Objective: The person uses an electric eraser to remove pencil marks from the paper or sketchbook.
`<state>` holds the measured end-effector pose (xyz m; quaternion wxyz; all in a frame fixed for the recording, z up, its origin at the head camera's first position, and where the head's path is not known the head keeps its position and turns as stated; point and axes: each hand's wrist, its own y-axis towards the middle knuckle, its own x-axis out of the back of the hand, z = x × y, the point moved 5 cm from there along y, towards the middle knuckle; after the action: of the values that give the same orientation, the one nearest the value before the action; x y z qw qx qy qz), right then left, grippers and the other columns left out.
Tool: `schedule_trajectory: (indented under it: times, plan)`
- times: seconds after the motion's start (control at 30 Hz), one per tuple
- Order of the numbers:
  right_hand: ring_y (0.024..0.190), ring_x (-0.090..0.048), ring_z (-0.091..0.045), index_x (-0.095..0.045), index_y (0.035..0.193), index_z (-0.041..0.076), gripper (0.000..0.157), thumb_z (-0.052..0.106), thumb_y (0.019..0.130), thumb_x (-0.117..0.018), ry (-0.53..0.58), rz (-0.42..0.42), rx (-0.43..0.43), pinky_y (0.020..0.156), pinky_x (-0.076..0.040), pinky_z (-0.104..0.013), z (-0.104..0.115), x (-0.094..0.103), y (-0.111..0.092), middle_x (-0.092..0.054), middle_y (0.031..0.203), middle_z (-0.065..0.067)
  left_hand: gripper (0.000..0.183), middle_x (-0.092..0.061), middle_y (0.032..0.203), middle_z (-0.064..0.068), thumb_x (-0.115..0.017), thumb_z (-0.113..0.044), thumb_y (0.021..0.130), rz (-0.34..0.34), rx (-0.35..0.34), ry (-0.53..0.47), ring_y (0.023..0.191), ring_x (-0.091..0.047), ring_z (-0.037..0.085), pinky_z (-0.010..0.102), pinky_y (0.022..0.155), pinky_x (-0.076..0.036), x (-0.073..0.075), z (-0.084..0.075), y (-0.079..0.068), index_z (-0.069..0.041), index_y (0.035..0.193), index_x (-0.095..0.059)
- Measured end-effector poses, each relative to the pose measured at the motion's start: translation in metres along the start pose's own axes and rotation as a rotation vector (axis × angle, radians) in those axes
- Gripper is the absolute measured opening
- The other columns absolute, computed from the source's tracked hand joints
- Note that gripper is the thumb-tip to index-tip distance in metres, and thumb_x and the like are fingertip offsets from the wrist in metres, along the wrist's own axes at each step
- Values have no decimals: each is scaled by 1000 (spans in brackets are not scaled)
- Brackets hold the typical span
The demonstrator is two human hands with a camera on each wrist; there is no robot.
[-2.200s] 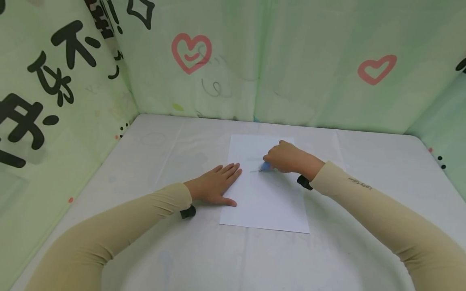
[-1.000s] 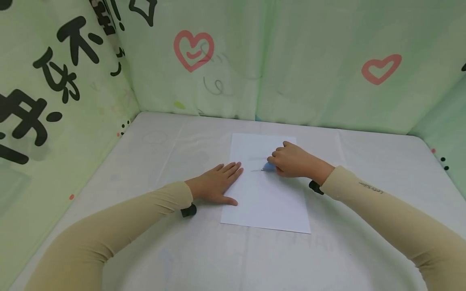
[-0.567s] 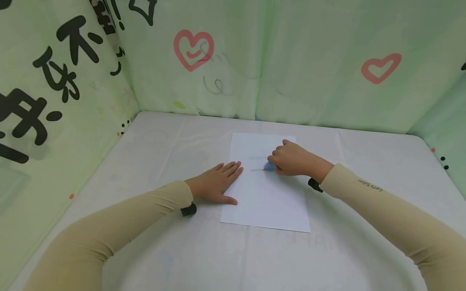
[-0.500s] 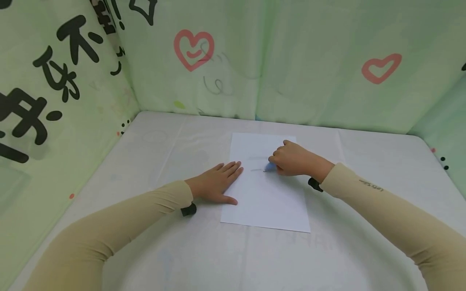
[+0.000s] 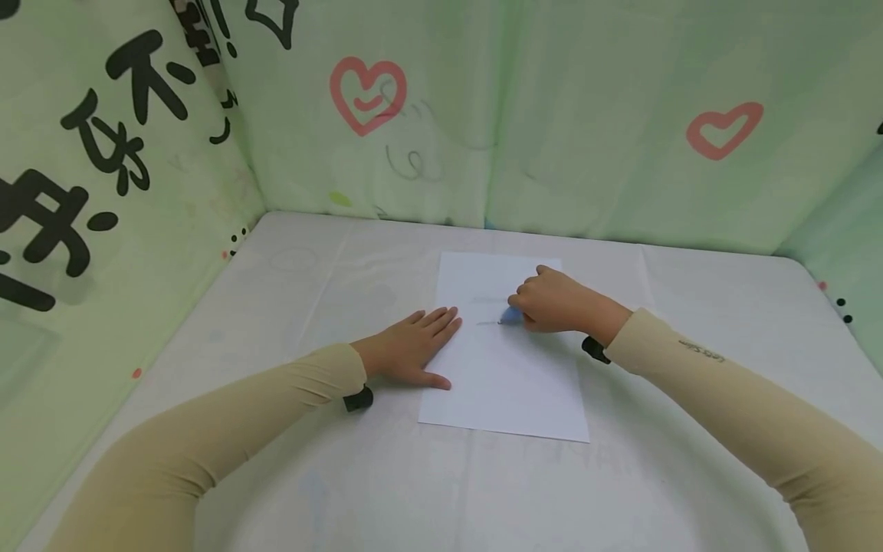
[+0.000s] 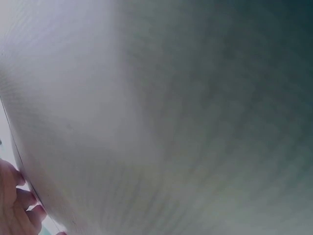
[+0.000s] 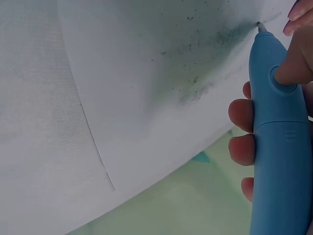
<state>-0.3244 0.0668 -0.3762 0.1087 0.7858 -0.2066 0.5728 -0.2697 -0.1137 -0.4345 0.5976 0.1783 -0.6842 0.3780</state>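
A white sheet of paper (image 5: 503, 391) lies on the table in the head view. My left hand (image 5: 410, 349) rests on its left edge, palm down with the fingers spread. Over the sheet's upper half, my right hand (image 5: 552, 300) grips a blue electric eraser (image 7: 281, 132), the thumb on its round button. The eraser's narrow tip meets the paper at the end of a short grey line (image 5: 486, 323). Smudged grey marks and small dark crumbs (image 7: 195, 78) show on the sheet in the right wrist view. Mostly blurred pale surface fills the left wrist view.
A white cloth covers the table (image 5: 345, 475). Green curtains (image 5: 586, 115) with red hearts and black lettering enclose its back and sides. A dark wrist camera (image 5: 359, 399) sits under the left wrist, another (image 5: 595, 349) under the right.
Since the oldest frame, my right hand has shifted slightly right with the electric eraser, its tip staying near the grey line. My left hand stays in place on the paper.
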Motion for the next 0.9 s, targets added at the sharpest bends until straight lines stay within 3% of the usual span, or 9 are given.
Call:
schedule_trajectory:
  times: [0.37, 0.9]
  plan:
    - [50, -38, -12, -56, 68, 9, 13, 6, 78, -62, 20, 0, 1, 56, -21, -29, 1, 1, 2, -51, 55, 0, 100, 0, 160, 8, -39, -73, 85, -5, 2, 3, 149, -3, 22, 44, 120, -13, -1, 1, 1, -9, 152, -1]
    - [52, -44, -13, -59, 70, 10, 10, 8, 78, -64, 36, 31, -6, 56, -28, -30, 0, 0, 9, -56, 58, 0, 101, 1, 161, 6, -39, -74, 84, 8, 19, -4, 149, -2, 22, 43, 120, -12, -3, 3, 4, -11, 152, -1]
